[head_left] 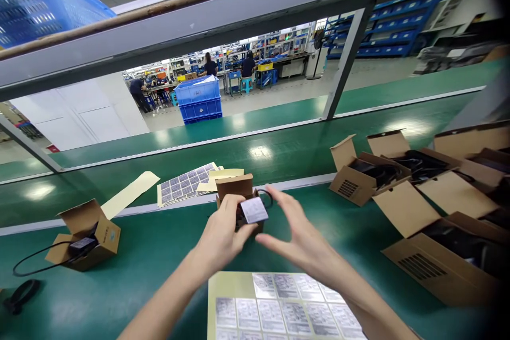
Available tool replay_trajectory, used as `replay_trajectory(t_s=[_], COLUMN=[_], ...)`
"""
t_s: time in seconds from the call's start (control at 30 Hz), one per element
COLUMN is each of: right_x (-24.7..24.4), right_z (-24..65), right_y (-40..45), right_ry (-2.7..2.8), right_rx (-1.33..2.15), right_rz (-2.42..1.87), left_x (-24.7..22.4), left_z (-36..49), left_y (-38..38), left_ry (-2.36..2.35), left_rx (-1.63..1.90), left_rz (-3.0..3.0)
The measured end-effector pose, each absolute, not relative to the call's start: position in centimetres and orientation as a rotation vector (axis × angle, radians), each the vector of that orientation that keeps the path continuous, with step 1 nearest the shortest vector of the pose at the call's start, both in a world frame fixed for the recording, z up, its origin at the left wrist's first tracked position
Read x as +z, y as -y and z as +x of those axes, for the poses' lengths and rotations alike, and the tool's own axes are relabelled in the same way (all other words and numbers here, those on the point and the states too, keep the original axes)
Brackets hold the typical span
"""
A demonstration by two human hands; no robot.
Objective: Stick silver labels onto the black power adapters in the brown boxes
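My left hand [223, 231] grips a small black power adapter [255, 210] between thumb and fingers, its pale label facing up. A black cable [266, 197] curves from its far right side. Right behind it stands an open cardboard box [235, 186], partly hidden by my left hand and the adapter. My right hand [297, 226] is just to the right, thumb and fingers spread, holding nothing. Below both hands lies a sheet of silver labels [271, 313] on yellow backing, with a bare patch at its upper left.
Another open box [105, 239] with a corded adapter stands at left, near a black coiled strap [23, 295]. More label sheets [187, 183] and a backing strip [129, 194] lie behind. Several open boxes [434, 271] crowd the right. A metal frame post [346, 64] rises beyond.
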State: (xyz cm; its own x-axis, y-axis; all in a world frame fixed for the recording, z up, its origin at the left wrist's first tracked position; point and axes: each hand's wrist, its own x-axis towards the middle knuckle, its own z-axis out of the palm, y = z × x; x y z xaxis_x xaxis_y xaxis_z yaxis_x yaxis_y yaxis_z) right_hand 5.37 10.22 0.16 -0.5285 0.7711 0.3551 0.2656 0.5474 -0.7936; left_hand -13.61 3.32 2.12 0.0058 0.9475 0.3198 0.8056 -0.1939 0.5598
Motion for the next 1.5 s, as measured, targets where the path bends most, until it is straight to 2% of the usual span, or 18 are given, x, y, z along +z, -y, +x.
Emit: replay_trajectory(t_s=[0.07,0.13,0.27,0.43,0.53,0.6,0.67,0.77,0.9,1.13,1.3,1.5], right_x=[-1.1,-2.5,-6.1,-11.7,-13.7,-14.1,-14.1,-13.8,-13.6,-11.8,-9.1,-8.0], right_z=[7.0,8.5,9.5,7.0,6.1,6.1,6.4,7.2,8.1,9.2,8.6,8.5], right_y=[-11.1,-11.0,-7.7,-2.2,-0.9,-1.0,-1.6,-2.6,-2.9,-2.3,-0.1,2.1], right_ry=[1.926,1.906,2.157,2.419,2.579,2.675,2.736,2.772,2.706,2.485,2.202,2.036], right_rx=[0.821,0.853,0.846,0.556,0.401,0.391,0.424,0.508,0.582,0.543,0.662,0.835], right_rz=[-0.99,-1.1,-1.025,-0.819,-0.631,-0.522,-0.464,-0.419,-0.426,-0.544,-0.713,-0.837], left_x=[2.0,1.8,2.8,6.3,6.7,5.0,2.0,-2.6,-5.6,-6.3,-5.8,-4.7], left_z=[-15.0,-17.0,-23.2,-33.0,-34.2,-31.5,-26.5,-18.9,-15.1,-14.3,-11.0,-9.4], left_y=[-5.2,-6.3,-4.6,2.5,6.0,7.2,7.5,7.2,6.1,4.7,5.6,6.3], left_ry=[-2.003,-2.02,-1.96,-2.134,-2.448,-2.567,-2.451,-2.094,-1.903,-1.478,-1.194,-1.062], left_rx=[0.463,0.189,0.084,-0.005,0.064,0.217,0.389,0.424,0.572,0.742,1.074,1.121], left_rz=[2.153,2.195,2.192,2.057,2.042,2.118,2.138,1.813,1.384,0.955,0.695,0.859])
